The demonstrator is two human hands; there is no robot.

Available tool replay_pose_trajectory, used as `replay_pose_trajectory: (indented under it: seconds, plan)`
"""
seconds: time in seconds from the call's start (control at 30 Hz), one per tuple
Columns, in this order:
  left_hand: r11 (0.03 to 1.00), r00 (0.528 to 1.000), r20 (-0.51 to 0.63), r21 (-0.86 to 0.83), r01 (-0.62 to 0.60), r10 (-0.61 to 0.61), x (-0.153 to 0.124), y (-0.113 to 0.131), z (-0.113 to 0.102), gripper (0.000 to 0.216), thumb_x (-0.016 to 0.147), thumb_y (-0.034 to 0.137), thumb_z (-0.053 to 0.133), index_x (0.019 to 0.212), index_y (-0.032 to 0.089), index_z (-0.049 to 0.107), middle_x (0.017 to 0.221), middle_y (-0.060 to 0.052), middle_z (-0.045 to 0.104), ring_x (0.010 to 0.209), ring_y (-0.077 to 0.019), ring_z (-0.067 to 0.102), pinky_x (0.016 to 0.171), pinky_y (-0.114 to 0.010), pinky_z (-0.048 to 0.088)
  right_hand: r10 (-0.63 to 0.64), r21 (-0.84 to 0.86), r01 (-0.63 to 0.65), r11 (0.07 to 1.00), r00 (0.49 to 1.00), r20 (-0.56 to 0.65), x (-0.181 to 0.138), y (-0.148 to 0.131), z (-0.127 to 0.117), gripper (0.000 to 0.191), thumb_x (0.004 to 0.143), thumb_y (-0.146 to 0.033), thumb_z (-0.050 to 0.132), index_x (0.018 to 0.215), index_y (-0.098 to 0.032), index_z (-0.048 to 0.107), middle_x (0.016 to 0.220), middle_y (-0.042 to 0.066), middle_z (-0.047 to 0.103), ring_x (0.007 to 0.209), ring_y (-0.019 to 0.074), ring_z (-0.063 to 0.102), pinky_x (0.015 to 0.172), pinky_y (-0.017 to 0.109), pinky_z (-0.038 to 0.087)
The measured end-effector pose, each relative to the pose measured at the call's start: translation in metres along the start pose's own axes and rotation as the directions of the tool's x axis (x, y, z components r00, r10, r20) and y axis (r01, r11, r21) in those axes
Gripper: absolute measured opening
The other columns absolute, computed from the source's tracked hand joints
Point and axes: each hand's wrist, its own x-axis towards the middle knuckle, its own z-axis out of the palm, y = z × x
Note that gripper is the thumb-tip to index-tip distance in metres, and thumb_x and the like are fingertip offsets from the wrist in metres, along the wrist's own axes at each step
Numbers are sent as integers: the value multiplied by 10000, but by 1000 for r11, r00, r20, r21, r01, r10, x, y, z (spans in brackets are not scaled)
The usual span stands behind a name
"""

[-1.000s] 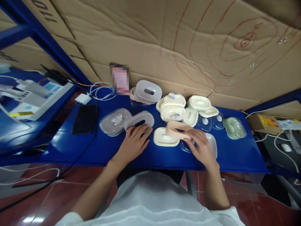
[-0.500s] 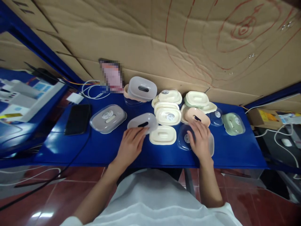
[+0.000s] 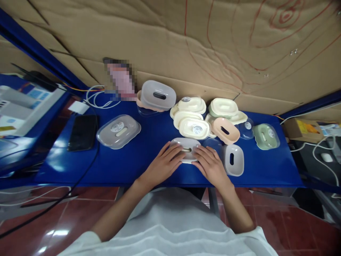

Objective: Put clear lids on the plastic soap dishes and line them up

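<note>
A long blue table (image 3: 149, 142) runs left to right, with a wall of brown cardboard sheets (image 3: 160, 42), marked with red lines, standing along its far edge.

About a dozen oval plastic boxes and lids lie on the table, mostly in its right half. By colour they are:
- Three smoky grey: a translucent grey lidded box (image 3: 118, 130) alone left of centre, a grey lid on a pink base (image 3: 158, 95) at the far edge, and a pale grey slotted lid (image 3: 233, 160) near the front edge, its long axis pointing from front to back.
- Three cream lidded boxes (image 3: 195, 128), heaped together behind the hands.
- One mint and cream box (image 3: 223, 106), further right.
- One pink slotted lid (image 3: 225, 129), tilted.
- One sage green box (image 3: 265, 136), nearest the right end.
- At least two clear lids (image 3: 246, 128); how many more is hard to tell.

One black phone (image 3: 81, 132) lies flat toward the left end.

At the middle of the front edge sits a whitish oval plastic box with a slot in its lid (image 3: 186, 144). Its long axis runs left to right, parallel to the front edge, with the slot facing up. The left hand (image 3: 163, 165) covers its left end and the right hand (image 3: 210, 166) its right end. On both hands the fingers (image 3: 174, 151) are stretched out nearly flat and slightly apart, resting on the lid, not curled around it.
</note>
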Motion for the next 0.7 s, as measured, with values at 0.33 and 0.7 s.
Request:
replay_pose_trajectory:
  seconds: [0.33, 0.7]
  plan:
    - [999, 1000, 30, -46, 11, -10, -32, -17, 0, 526, 1016, 80, 585, 1510, 258, 590, 1606, -134, 561, 1542, -290, 489, 1301, -573, 399, 3, -20, -3, 1000, 1000, 1, 0, -29, 20, 370, 1074, -211, 615, 1441, -221, 658, 1472, 108, 695, 1484, 288, 565, 1278, 549, 429]
    - [985, 992, -11, -124, 120, -123, -50, -20, -13, 373, 1031, 175, 632, 1397, 232, 676, 1629, -143, 537, 1612, -333, 381, 1255, -544, 488, -13, 140, 12, 990, 1000, 7, 4, -36, 32, 425, 1059, -214, 643, 1483, -215, 642, 1447, 134, 695, 1501, 281, 545, 1227, 478, 530]
